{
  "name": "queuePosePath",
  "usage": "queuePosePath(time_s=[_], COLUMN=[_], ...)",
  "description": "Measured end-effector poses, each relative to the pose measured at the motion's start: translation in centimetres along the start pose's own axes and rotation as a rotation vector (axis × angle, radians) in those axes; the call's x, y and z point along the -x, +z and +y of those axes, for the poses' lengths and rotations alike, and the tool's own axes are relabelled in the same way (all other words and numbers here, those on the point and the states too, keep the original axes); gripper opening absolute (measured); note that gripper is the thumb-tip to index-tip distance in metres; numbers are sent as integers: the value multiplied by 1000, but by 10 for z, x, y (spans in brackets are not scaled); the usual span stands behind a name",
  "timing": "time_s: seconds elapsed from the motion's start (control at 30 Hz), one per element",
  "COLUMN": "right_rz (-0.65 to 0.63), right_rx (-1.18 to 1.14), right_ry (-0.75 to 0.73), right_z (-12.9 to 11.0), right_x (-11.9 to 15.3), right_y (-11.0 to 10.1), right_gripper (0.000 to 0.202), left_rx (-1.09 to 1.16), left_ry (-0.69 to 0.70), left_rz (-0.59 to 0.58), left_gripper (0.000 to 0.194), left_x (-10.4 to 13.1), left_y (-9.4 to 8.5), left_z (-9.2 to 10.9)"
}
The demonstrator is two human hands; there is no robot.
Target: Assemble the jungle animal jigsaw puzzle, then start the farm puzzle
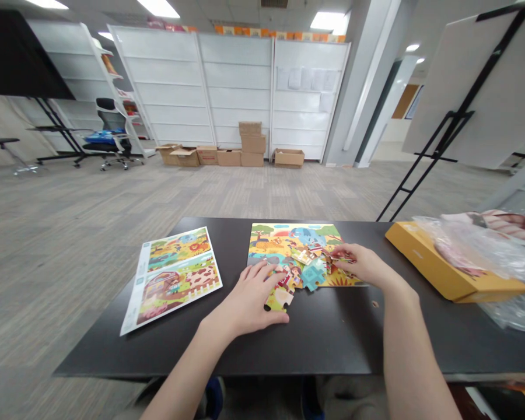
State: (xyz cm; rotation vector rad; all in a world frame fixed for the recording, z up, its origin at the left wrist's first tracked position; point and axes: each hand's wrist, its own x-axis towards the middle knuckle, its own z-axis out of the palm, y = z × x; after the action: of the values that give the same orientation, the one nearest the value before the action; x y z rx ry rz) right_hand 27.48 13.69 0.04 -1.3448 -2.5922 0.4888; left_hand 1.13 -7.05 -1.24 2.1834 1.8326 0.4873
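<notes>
A colourful animal picture board lies on the black table, with loose puzzle pieces heaped on its lower part and over its near edge. My left hand rests with fingers spread at the board's lower left, beside and partly over some pieces. At the right side of the heap my right hand has its fingers bent together around small pieces, whose exact number is hidden. To the left lies a printed sheet showing a lion scene and a farm scene.
On the table's right stand a yellow box and clear plastic wrapping. A small scrap lies near my right wrist. Beyond the table are an easel stand and cardboard boxes.
</notes>
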Motion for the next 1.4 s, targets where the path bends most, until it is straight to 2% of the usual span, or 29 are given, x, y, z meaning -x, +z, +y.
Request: queuePosePath(time_s=[0.13,0.27,0.37,0.57,0.9,1.0,1.07,1.13,1.23,1.4], right_rz=[-17,22,43,36,-52,-46,11,76,94,46], right_rx=[-41,-95,-136,-92,-129,-84,-49,-26,8,80], right_ry=[30,40,50,61,31,4,-29,-91,-161,-61], right_z=[2,6,5,-5,-6,-14,-24,-35,-45,-30], right_x=[12,21,25,23,22,20,17,11,3,4], right_y=[-11,-16,-16,-17,-16,-16,-14,-7,5,7], right_gripper=[27,19,21,29,14,17,21,23,27,34], left_rx=[-13,-39,-86,-128,-79,-51,-56,-88,-115,-87], left_ry=[40,42,63,167,213,199,173,134,72,52], left_rz=[9,27,46,61,37,61,94,111,87,41], left_gripper=[83,80,76,72,77,69,56,43,39,38], left_x=[6,7,5,-3,-25,-26,-26,-26,-26,-26], left_y=[2,3,5,13,24,17,10,4,-1,0], left_z=[5,11,16,29,48,46,42,36,26,19])
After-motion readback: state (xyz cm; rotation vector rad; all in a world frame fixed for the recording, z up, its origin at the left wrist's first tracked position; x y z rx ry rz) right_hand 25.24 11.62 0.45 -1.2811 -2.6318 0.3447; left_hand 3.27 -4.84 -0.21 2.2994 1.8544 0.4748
